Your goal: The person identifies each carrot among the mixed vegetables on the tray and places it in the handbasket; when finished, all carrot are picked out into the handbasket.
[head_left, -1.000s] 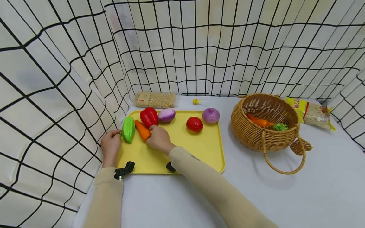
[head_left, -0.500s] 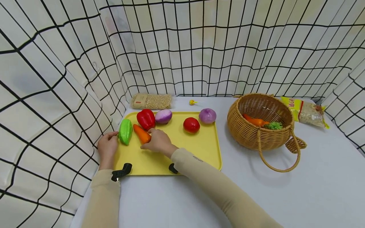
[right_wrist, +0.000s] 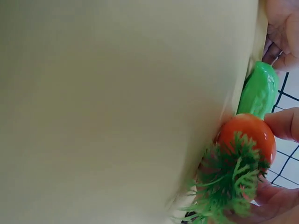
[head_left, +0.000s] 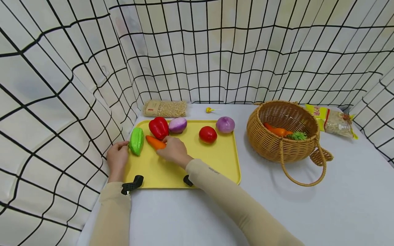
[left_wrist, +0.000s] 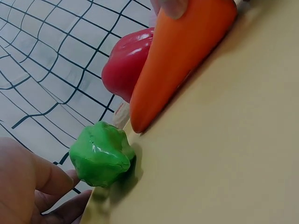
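Note:
In the head view, my right hand (head_left: 175, 150) pinches the thick end of a carrot (head_left: 156, 142) over the left part of a yellow tray (head_left: 212, 171). The right wrist view shows thumb and fingers around the carrot, by its green leafy top (right_wrist: 231, 177). My left hand (head_left: 118, 158) is at the tray's left rim, beside a ribbed green vegetable (head_left: 136, 141). Its fingers bend near the rim; whether they grip it is unclear. A red bell pepper (head_left: 158, 127) sits just behind the carrot. Beside the pepper is a purple-and-white eggplant (head_left: 178, 125).
A tomato (head_left: 208, 135) and a purple onion (head_left: 225, 124) sit at the tray's right. Farther right stands a wicker basket (head_left: 267, 147) holding a carrot. Packets of grain (head_left: 170, 109) and yellow-labelled dry food (head_left: 338, 123) lie behind. Black netting (head_left: 209, 53) surrounds the table.
The carrot has turned to lie more crosswise, its narrow tip nearer to me. My right fingers, spread wider half a second ago, have closed around it. The left hand stays at the rim.

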